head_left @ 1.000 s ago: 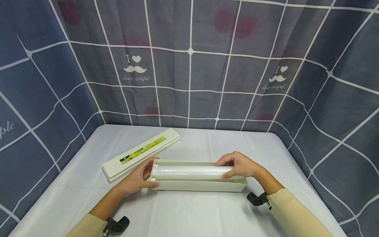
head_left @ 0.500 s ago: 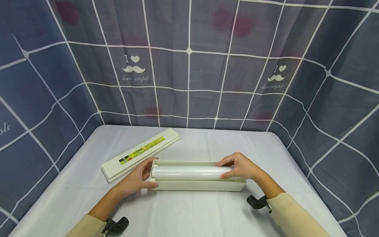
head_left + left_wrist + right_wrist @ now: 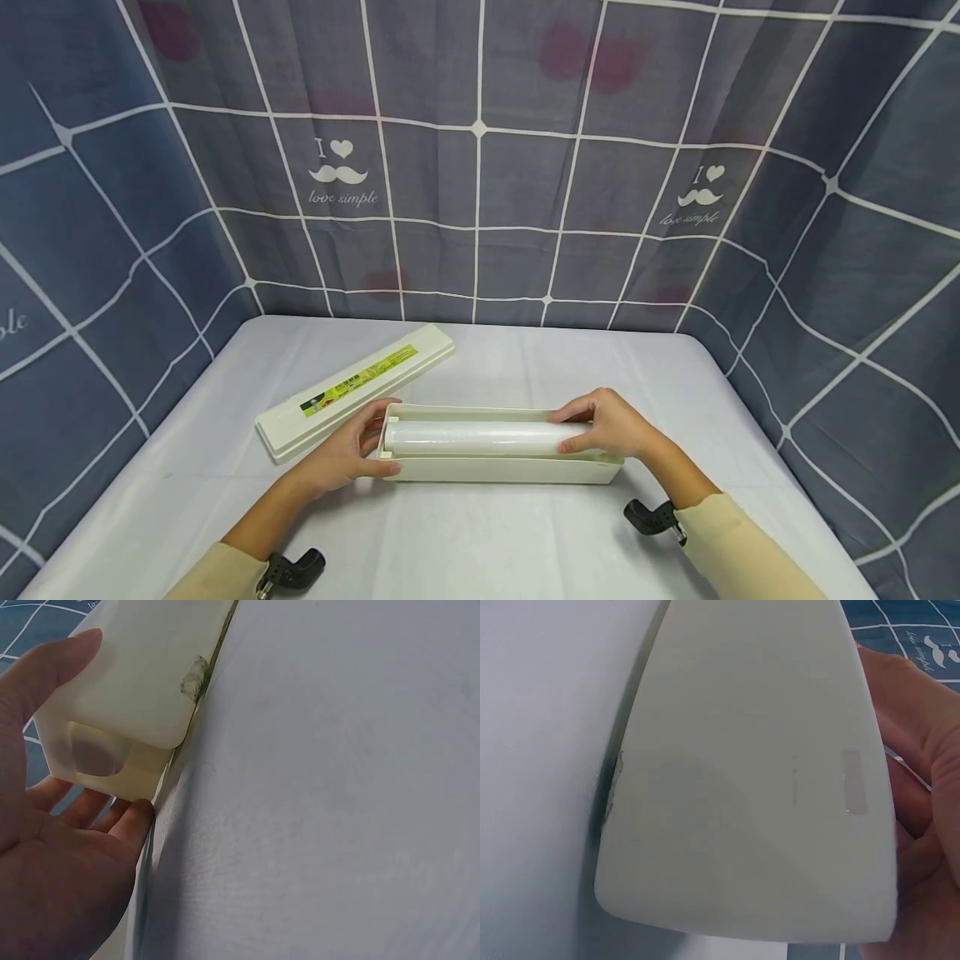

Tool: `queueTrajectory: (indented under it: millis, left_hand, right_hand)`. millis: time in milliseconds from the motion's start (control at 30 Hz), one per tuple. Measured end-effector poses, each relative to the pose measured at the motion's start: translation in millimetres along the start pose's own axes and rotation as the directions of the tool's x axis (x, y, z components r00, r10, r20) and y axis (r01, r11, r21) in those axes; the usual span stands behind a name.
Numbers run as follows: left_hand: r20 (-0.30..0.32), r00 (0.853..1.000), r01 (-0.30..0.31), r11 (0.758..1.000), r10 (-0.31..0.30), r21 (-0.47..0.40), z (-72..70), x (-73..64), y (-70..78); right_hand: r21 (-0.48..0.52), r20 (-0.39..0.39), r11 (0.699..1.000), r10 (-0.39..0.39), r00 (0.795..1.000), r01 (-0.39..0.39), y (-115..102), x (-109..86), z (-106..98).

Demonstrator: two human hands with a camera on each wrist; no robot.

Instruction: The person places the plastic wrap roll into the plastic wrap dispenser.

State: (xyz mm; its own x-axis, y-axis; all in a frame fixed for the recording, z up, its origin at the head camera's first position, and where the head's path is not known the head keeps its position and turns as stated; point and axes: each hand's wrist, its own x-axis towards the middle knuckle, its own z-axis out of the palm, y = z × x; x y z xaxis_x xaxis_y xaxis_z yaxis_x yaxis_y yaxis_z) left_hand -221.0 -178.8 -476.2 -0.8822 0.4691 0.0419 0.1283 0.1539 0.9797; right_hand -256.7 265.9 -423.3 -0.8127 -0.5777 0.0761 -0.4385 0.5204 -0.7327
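Note:
A long cream-white box lies in front of me without its lid, a shiny white roll of cling film inside it. My left hand holds the box's left end, thumb on the front wall and fingers around the end and back. In the left wrist view, the left hand has its fingertips against the end of the box. My right hand grips the roll near its right end, thumb in front and fingers behind. From the right wrist, the box's front wall hides part of that hand.
The box's lid, with a yellow-green label, lies slanted behind my left hand. White cloth covers the table. Dark checked curtains stand at the back and both sides. Each wrist carries a black camera mount.
The right hand has sunk very slightly at the roll's right end. My left hand, the box and the lid stay essentially where they were; the view shifted a little.

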Motion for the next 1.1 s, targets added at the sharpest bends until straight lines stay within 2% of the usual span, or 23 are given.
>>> queueTrajectory:
  millis: [267,500,700,900,1100]
  left_hand:
    - [0.008,0.999,-0.039,0.999,0.039,0.004,0.1,0.3,-2.1]
    - [0.009,1.000,-0.008,1.000,0.008,-0.003,0.4,-0.4,0.9]
    - [0.015,1.000,-0.022,1.000,0.022,-0.005,0.5,0.7,0.9]
    - [0.001,1.000,-0.016,1.000,0.016,0.006,1.3,0.4,2.2]
    - [0.004,1.000,-0.015,1.000,0.015,0.007,1.2,-0.2,2.7]
  right_hand:
    - [-0.013,-0.005,0.999,0.031,1.000,-0.031,-0.9,-0.5,2.8]
    - [-0.038,-0.002,0.998,0.046,0.999,-0.046,-2.6,-0.7,3.4]
    - [-0.055,-0.005,0.997,0.058,0.998,-0.058,-2.3,-1.1,3.1]
    - [-0.074,-0.019,0.997,0.025,0.999,-0.027,-1.2,-3.8,2.3]
    - [-0.078,-0.079,0.997,-0.008,0.997,0.002,-2.8,-10.1,1.0]
